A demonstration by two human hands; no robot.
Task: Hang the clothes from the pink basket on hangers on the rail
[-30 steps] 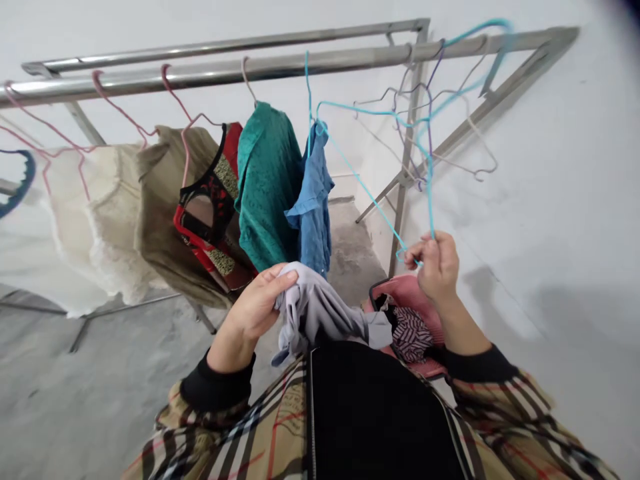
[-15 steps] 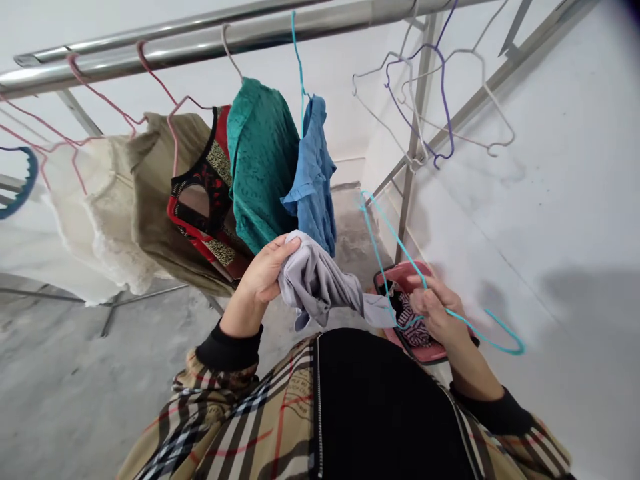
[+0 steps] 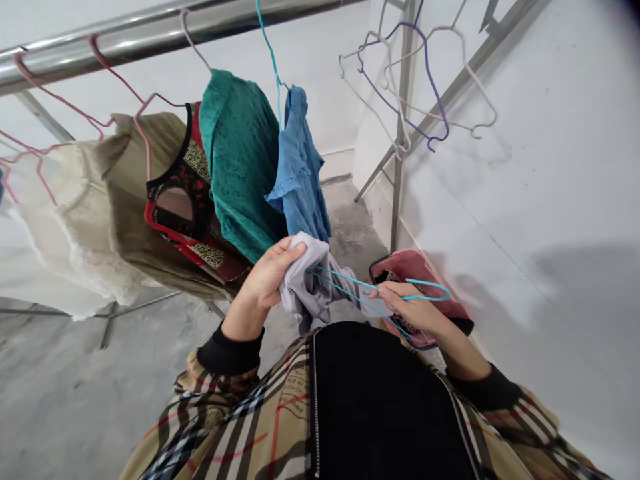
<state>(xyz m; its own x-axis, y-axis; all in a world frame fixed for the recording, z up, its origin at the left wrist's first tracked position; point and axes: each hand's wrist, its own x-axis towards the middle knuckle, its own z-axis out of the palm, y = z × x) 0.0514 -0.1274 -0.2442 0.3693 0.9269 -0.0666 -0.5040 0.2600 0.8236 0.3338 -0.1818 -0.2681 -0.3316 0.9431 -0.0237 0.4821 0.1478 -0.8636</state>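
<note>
My left hand (image 3: 270, 273) grips a bunched light grey garment (image 3: 313, 260) by its upper edge, thumb on top. The garment's loose part trails to the right. A light blue wire hanger (image 3: 345, 275) is pinched in my right hand (image 3: 403, 303) near its neck, its hook curling out beyond my fingers. The far end of the hanger reaches the grey cloth and disappears in its folds. How deep it sits inside cannot be seen. Beyond my left hand hang a blue ruffled garment (image 3: 303, 173) and a green top (image 3: 237, 160).
A metal rail (image 3: 150, 43) carries several garments, including a red-black patterned one (image 3: 187, 180) and an olive one (image 3: 135, 193). At right, white hangers and a purple hanger (image 3: 430, 73) hang by the frame. Below my right hand is a pink basket (image 3: 450, 303) with patterned cloth inside.
My right hand has moved left and turned the blue hanger, so its end now meets the grey garment. My left hand keeps its hold. The view has shifted a little right.
</note>
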